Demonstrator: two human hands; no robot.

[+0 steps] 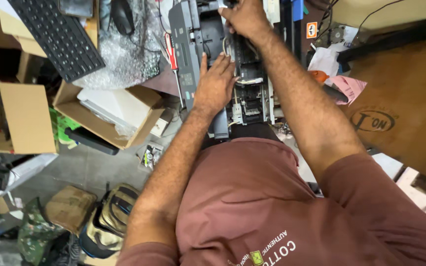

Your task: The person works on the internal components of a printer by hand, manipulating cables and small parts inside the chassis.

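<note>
An opened printer (pixel 193 34) with its cover off lies on the bench in front of me, its dark inner mechanism and white cables exposed. My left hand (pixel 215 83) rests flat on the printer's near left part, fingers together and pointing away, holding nothing. My right hand (pixel 245 17) reaches to the far end of the mechanism, fingers curled down into the parts; what they grip is hidden. A red-handled screwdriver (pixel 172 51) lies along the printer's left side.
A black keyboard (pixel 57 37) and a mouse (pixel 123 15) lie at upper left on bubble wrap. Open cardboard boxes (pixel 109 111) stand to the left. Bags (pixel 107 219) sit on the floor below. A brown cardboard sheet (pixel 400 108) and papers lie at right.
</note>
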